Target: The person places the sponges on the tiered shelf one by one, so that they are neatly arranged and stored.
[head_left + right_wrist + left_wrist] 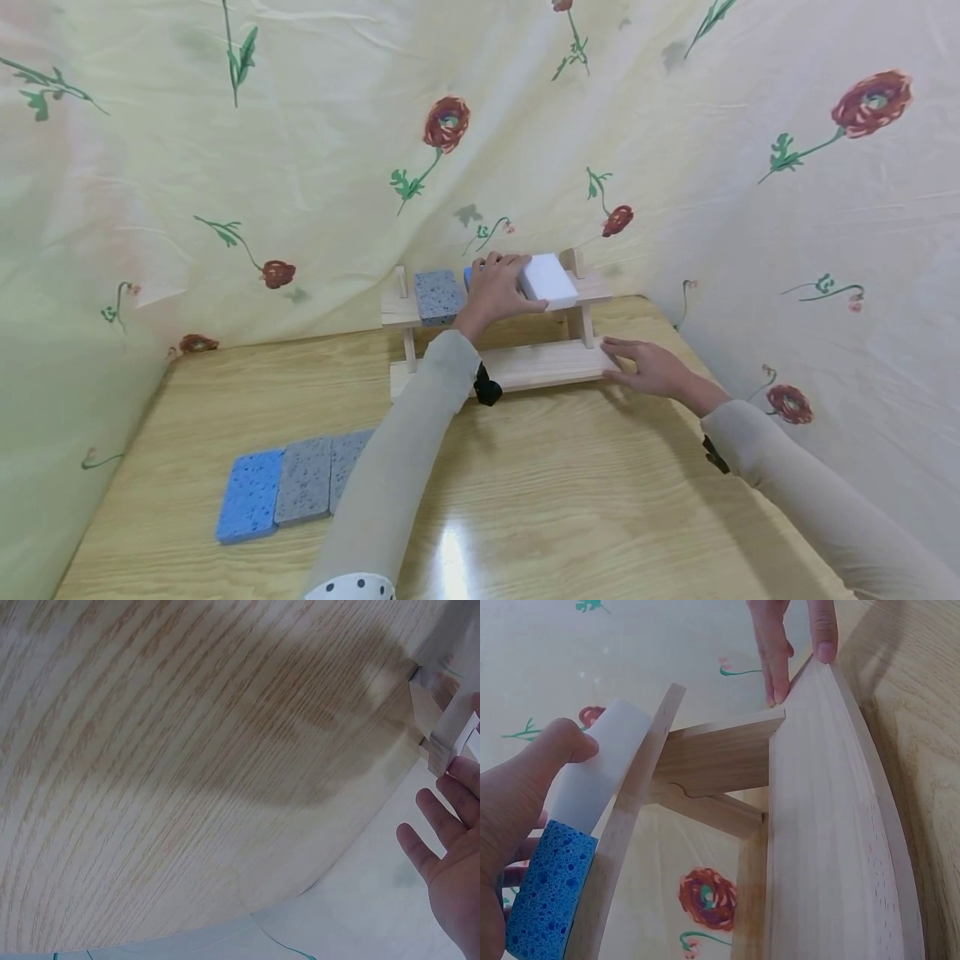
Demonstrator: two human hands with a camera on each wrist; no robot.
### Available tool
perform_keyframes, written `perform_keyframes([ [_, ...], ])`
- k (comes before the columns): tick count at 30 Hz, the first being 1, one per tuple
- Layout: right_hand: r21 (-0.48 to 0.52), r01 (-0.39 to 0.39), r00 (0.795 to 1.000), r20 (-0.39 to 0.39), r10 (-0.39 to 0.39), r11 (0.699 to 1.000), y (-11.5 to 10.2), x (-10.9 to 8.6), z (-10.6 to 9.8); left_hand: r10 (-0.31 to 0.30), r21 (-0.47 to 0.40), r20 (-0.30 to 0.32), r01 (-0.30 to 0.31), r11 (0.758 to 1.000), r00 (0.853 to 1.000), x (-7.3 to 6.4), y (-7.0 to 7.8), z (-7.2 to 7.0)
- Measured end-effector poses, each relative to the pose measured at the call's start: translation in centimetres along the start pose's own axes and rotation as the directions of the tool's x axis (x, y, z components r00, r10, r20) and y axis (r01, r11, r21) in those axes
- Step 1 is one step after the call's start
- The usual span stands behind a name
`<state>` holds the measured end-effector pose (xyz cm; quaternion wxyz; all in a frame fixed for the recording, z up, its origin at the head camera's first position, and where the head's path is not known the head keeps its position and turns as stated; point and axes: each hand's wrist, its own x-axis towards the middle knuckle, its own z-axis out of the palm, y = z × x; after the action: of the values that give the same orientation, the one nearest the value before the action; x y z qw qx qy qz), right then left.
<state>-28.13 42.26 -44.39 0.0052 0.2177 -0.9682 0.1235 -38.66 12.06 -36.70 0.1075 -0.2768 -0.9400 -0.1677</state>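
A two-tier wooden rack (pixel 540 363) stands at the back of the table. On its upper board, my left hand (pixel 495 290) grips a white sponge block (pixel 550 281) between thumb and fingers. The thumb presses the white face in the left wrist view, right beside a blue sponge (pixel 553 889) that the hand partly covers. A grey speckled sponge (pixel 438 296) lies on the same board, left of the hand. At the lower board's right end, my right hand (pixel 648 369) holds the corners, thumb at the front and fingers behind.
On the table's front left, a blue sponge (pixel 251 496) and two grey sponges (pixel 303 481) lie side by side; my left sleeve hides part of the row. Flower-printed cloth (pixel 337 167) hangs behind and beside the wooden table (pixel 570 500).
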Motion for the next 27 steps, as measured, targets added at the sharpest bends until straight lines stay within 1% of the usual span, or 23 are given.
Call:
perform_keyframes([
  [7, 0.001, -0.003, 1.0, 0.001, 0.003, 1.0, 0.14, 0.0, 0.07, -0.014, 0.008, 0.031, 0.014, 1.0, 0.999, -0.01, 0.18, -0.2],
  [12, 0.0, -0.013, 1.0, 0.001, 0.013, 1.0, 0.07, -0.04, 0.16, -0.023, 0.008, 0.049, 0.023, 1.0, 0.999, -0.03, 0.19, -0.08],
  [21, 0.006, -0.007, 1.0, -0.003, 0.007, 1.0, 0.11, -0.12, 0.2, -0.037, 0.021, 0.093, 0.035, 0.999, 0.995, 0.01, 0.21, -0.05],
  [27, 0.012, 0.012, 1.0, -0.026, -0.012, 1.0, 0.28, -0.09, 0.37, -0.043, 0.019, 0.089, 0.041, 0.999, 0.995, 0.11, 0.19, -0.01],
])
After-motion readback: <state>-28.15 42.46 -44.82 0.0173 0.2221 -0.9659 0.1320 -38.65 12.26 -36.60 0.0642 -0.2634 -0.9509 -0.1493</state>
